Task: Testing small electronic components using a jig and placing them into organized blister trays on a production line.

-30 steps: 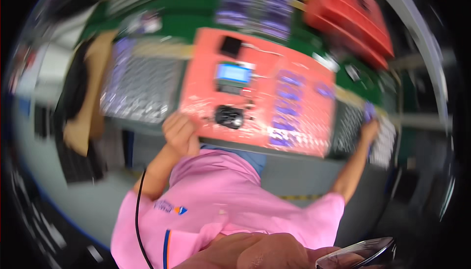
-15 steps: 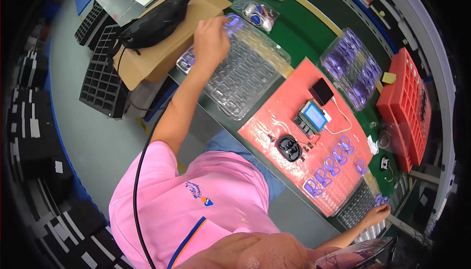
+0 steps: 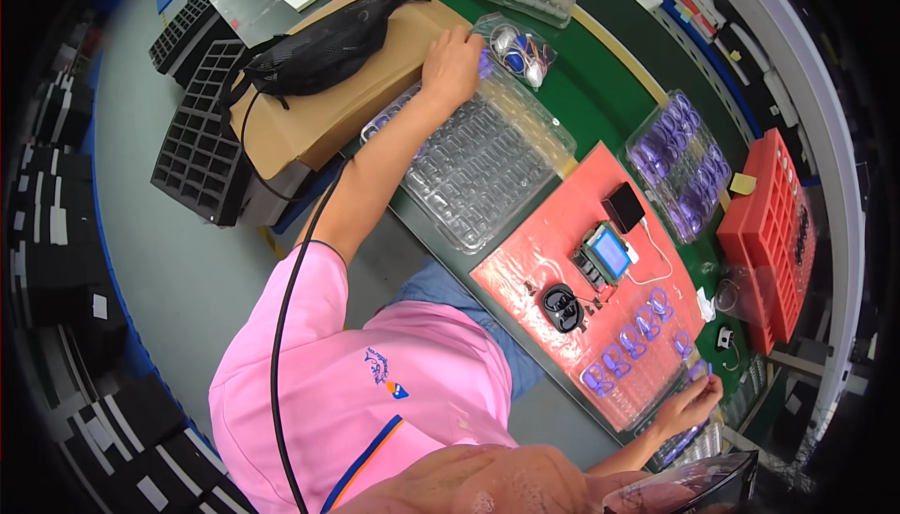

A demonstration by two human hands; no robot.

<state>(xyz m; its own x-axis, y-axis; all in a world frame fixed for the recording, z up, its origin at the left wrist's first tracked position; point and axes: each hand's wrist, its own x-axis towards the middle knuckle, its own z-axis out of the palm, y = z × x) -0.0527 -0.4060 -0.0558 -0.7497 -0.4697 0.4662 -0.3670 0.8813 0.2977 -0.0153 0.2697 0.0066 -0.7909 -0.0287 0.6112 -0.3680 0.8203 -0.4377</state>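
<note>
My left hand (image 3: 452,69) reaches to the far corner of a clear blister tray (image 3: 478,181), its fingers closed on a purple looped part (image 3: 486,64). Most of the tray's pockets show no purple. At the lower right my right hand (image 3: 687,408) pinches another purple looped part (image 3: 698,370) just off the mat's edge. On the pink mat (image 3: 520,256) lies a slanted row of several purple looped parts (image 3: 617,360), with a single one (image 3: 683,343) to their right. A small circuit device with a blue screen (image 3: 611,253) sits farther up the mat.
A black box (image 3: 622,206) and a round black coil (image 3: 562,308) rest on the mat. Beyond it are a clear tray of purple parts (image 3: 682,162) and red compartment bins (image 3: 769,228). A cardboard box (image 3: 309,129) bearing a black pouch (image 3: 328,45) stands left of the blister tray.
The whole view has shifted slightly. My right hand has moved left with its purple part, closer to the pieces on the mat. My left hand stays at the tray's far corner.
</note>
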